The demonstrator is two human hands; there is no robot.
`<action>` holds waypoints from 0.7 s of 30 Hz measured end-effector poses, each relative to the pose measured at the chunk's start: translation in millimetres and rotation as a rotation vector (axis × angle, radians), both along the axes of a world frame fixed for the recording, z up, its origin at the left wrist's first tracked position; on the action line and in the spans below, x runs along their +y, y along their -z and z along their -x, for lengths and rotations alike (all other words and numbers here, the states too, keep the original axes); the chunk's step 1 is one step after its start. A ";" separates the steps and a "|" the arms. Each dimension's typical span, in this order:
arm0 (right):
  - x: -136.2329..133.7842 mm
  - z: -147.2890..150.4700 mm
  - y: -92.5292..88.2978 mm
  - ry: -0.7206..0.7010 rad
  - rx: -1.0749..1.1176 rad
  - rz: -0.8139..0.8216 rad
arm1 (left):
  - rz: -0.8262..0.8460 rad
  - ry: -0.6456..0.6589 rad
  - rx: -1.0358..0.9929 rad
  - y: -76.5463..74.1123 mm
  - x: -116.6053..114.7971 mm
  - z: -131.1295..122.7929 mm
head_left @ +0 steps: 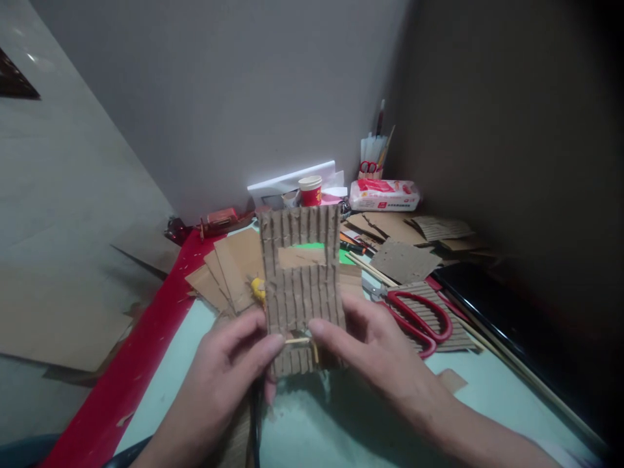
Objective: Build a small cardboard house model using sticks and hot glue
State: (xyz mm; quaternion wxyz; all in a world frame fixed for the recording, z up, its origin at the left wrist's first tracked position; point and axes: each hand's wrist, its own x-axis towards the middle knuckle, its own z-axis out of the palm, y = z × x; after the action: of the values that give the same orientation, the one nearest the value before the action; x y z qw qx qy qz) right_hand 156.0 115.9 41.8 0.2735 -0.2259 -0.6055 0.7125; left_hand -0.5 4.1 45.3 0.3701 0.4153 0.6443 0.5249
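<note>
Both hands hold up a corrugated cardboard panel (301, 286) with a rectangular window cut in its upper half. My left hand (229, 367) grips its lower left edge, thumb pressed on the front. My right hand (370, 348) grips the lower right edge in the same way. A thin wooden stick (298, 340) lies across the panel between the two thumbs. Something yellow (258, 289) shows just behind the panel's left edge.
Red-handled scissors (419, 315) lie on corrugated card to the right. Cardboard sheets (229, 270) are stacked behind the panel, with more (404, 260) at the right. A red paper cup (311, 190), a tissue pack (384, 195) and a pen holder (373, 159) stand by the wall. The table has a red edge (146, 338).
</note>
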 end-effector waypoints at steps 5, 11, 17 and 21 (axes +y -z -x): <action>-3.3 -0.2 1.5 0.004 0.005 -0.014 | -0.009 -0.070 0.089 5.6 0.2 1.9; -5.3 -4.5 2.5 -0.048 0.023 0.015 | -0.013 -0.007 0.038 6.1 -1.6 2.4; -2.2 -11.5 -4.5 -0.024 0.035 -0.075 | -0.021 -0.038 0.020 7.8 0.7 5.3; -1.1 -14.3 -3.7 0.063 -0.042 -0.157 | -0.017 -0.051 0.000 7.0 1.2 8.9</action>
State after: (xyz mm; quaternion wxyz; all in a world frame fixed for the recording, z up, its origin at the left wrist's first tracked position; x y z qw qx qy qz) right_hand 170.4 114.7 45.6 0.2998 -0.2375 -0.6576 0.6490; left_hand -9.4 5.3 38.3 0.3528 0.4021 0.6502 0.5396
